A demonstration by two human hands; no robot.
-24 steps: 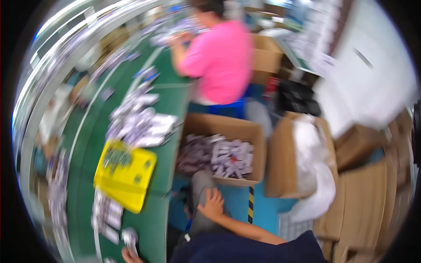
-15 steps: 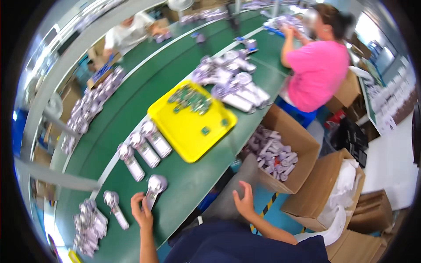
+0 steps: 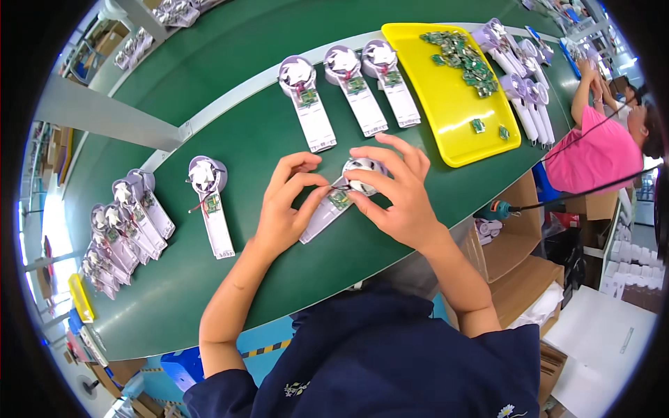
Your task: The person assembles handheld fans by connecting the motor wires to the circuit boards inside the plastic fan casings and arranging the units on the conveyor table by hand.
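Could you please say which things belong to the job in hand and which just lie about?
Likely job things: white unit between left hand and right hand; similar units; green circuit boards; yellow tray.

Likely lying about: lined cardboard box; white panel; blue plastic object.

there are two hands: one left hand (image 3: pixel 289 202) and one right hand (image 3: pixel 401 191). one pale device (image 3: pixel 322 221) lies between them, three row devices (image 3: pixel 357 94) stand beyond, and one single device (image 3: pixel 213 209) sits to the left, five in all. the far-left pile (image 3: pixel 136 216) has at least five, overlapping; the right-hand pile (image 3: pixel 523 115) at least four. one large yellow tray (image 3: pixel 453 104) carries two loose green boards (image 3: pixel 477 125) and one heap (image 3: pixel 470 66) too dense to count.
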